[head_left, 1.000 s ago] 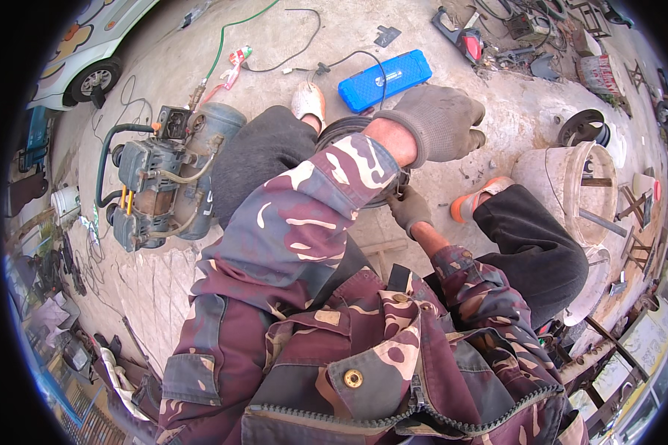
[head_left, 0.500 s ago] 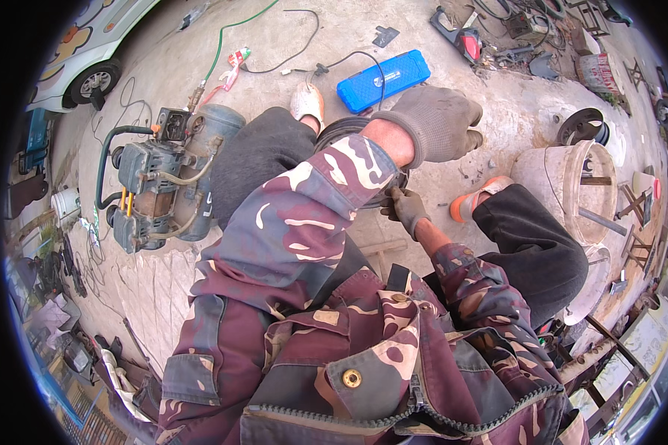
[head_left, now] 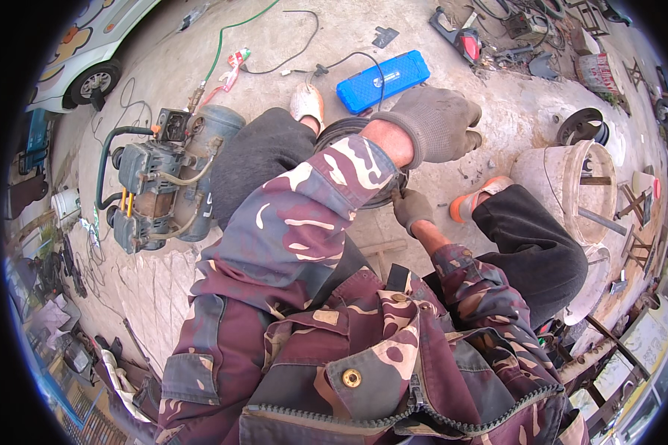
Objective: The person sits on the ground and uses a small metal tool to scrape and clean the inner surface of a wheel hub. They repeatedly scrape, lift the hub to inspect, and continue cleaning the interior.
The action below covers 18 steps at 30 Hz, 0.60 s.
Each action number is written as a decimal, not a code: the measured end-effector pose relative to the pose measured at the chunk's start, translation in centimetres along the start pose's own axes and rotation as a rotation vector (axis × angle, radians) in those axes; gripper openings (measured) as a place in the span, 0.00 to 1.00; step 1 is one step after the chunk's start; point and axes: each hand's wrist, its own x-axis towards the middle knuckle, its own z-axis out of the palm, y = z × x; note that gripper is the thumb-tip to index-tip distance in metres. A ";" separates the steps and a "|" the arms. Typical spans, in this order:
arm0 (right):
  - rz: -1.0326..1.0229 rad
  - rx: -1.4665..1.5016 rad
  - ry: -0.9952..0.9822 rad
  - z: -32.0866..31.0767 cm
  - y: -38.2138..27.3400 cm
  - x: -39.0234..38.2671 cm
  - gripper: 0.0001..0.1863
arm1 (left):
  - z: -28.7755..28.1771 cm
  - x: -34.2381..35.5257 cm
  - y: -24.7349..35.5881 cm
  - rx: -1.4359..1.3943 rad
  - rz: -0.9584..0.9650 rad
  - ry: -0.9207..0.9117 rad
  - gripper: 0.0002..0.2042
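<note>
Between my legs lies a dark, round, ridged thing (head_left: 341, 132) on the ground; my left sleeve covers much of it, and its exact kind does not show. My left hand (head_left: 439, 124), in a grey-brown knit glove, reaches across above its right side. The fingers of that hand are curled closed, and whatever they may hold is hidden under the hand. Below it, my right hand (head_left: 414, 209), also gloved, is at the lower right edge of the round thing. Its fingers are bent together at that edge, and what lies between them is not visible.
An air compressor (head_left: 163, 182) stands left of my left leg. A long blue case (head_left: 383, 80) lies ahead, a black cable across it. To my right are a dirty white bucket (head_left: 557, 189) and a black reel-like wheel (head_left: 581, 127). A green hose (head_left: 220, 55) runs along the ground.
My right hand has shifted slightly and its fingers have drawn in at the round thing's edge. My left hand stays almost in place.
</note>
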 end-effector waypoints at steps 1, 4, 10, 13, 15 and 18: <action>0.045 0.265 -0.078 0.4 0.2 0.4 0.26 | 0.0 0.0 0.0 -0.001 -0.001 0.000 0.22; 0.189 0.925 -0.305 1.6 0.9 1.2 0.24 | 0.1 0.0 0.0 0.005 0.010 0.014 0.22; 0.246 1.145 -0.349 1.8 1.2 1.2 0.23 | 0.2 0.1 -0.1 0.003 0.015 0.014 0.22; 0.237 0.885 -0.196 1.4 1.1 1.2 0.22 | 0.1 0.2 0.0 0.010 0.016 0.000 0.22; 0.193 0.741 -0.105 1.2 1.3 1.3 0.21 | 0.2 0.1 -0.1 0.000 0.012 0.005 0.22; 0.216 0.895 -0.142 1.3 1.4 1.5 0.18 | 0.2 0.2 -0.1 -0.008 0.006 0.013 0.22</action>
